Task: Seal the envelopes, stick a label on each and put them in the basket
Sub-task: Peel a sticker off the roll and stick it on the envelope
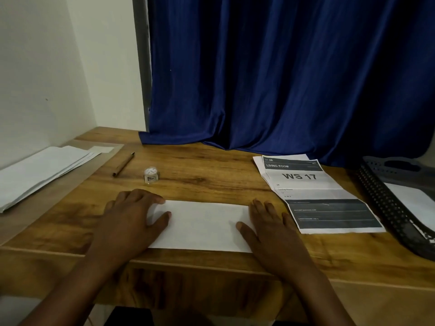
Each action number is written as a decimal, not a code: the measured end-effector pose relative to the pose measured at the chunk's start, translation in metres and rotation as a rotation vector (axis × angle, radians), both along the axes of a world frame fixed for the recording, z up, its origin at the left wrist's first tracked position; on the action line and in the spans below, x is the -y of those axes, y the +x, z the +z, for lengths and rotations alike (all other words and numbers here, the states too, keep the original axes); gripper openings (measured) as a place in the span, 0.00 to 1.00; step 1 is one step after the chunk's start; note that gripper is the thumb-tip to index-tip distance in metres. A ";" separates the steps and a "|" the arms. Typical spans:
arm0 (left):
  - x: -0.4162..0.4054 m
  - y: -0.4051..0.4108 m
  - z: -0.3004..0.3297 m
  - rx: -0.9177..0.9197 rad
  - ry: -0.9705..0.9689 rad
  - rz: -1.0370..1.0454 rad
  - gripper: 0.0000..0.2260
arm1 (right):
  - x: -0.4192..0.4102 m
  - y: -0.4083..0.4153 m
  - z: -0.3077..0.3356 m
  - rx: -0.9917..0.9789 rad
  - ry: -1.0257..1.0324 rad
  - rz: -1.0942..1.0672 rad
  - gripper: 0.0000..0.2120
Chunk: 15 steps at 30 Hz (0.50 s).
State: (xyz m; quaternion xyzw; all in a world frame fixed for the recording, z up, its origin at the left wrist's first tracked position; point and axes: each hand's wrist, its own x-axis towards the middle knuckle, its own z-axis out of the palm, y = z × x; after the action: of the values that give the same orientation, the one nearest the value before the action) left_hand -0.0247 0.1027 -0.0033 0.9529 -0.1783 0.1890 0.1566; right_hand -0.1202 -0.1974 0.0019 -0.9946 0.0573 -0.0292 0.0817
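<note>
Envelope (pixel 202 225): plain white, long and lying flat near the front edge of the wooden table (pixel 211 170), its blank face up; I saw no label, writing or flap line on the side that showed.
Left hand (pixel 131 217): my fingers lay straight and flat over the envelope's left end, at nine o'clock from its middle, thumb stretched across the paper; it pressed down and gripped nothing.
Right hand (pixel 270 228): it lay flat at the envelope's right end, at three o'clock from its middle, fingers pointing toward twelve, thumb on the paper; it too pressed without curling round anything.
Envelope stack (pixel 44 170): more white envelopes lay fanned at ten o'clock from the one under my hands, well apart from it, near the white wall (pixel 47 74).
Pen (pixel 123 164): a brown pen lay slanted at eleven o'clock, between the stack and the tape.
Tape (pixel 151 174): a small clear roll stood at eleven o'clock, just beyond my left fingertips but apart from them.
Printed sheet (pixel 315 194): a creased paper reading "LIVING ROOM" and "WS 17" lay at two o'clock, near my right hand, with another sheet showing under it.
Basket (pixel 386 203): a dark perforated basket sat at three o'clock by the table's right edge, with white paper (pixel 414 203) inside.
Curtain (pixel 282 74): deep blue cloth hung at twelve o'clock, its hem resting on the table.
</note>
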 end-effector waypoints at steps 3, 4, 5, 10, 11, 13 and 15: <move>0.000 0.000 0.001 0.012 0.021 0.007 0.19 | -0.001 -0.001 0.001 -0.011 0.009 0.011 0.45; 0.000 0.001 0.001 -0.004 0.027 0.015 0.19 | 0.000 -0.001 0.000 -0.011 0.012 0.012 0.47; -0.001 0.003 0.001 -0.030 0.028 0.019 0.19 | 0.000 0.000 0.000 -0.008 0.013 0.013 0.49; -0.008 0.028 0.016 -0.193 -0.361 -0.032 0.27 | 0.002 0.003 -0.004 0.006 0.018 0.023 0.50; -0.010 0.038 0.021 -0.215 -0.463 -0.013 0.30 | 0.002 0.003 -0.004 0.002 0.017 0.022 0.49; -0.015 0.058 0.031 -0.269 -0.480 0.033 0.36 | 0.002 0.004 -0.005 -0.009 0.007 0.021 0.45; -0.021 0.076 0.038 -0.302 -0.328 -0.003 0.42 | 0.002 0.004 -0.006 -0.017 0.000 0.017 0.42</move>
State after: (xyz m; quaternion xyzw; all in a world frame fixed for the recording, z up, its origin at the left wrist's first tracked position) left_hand 0.0510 0.1237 0.0348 0.9319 -0.1209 0.0702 0.3346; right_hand -0.1158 -0.1991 -0.0037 -0.9952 0.0494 -0.0200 0.0815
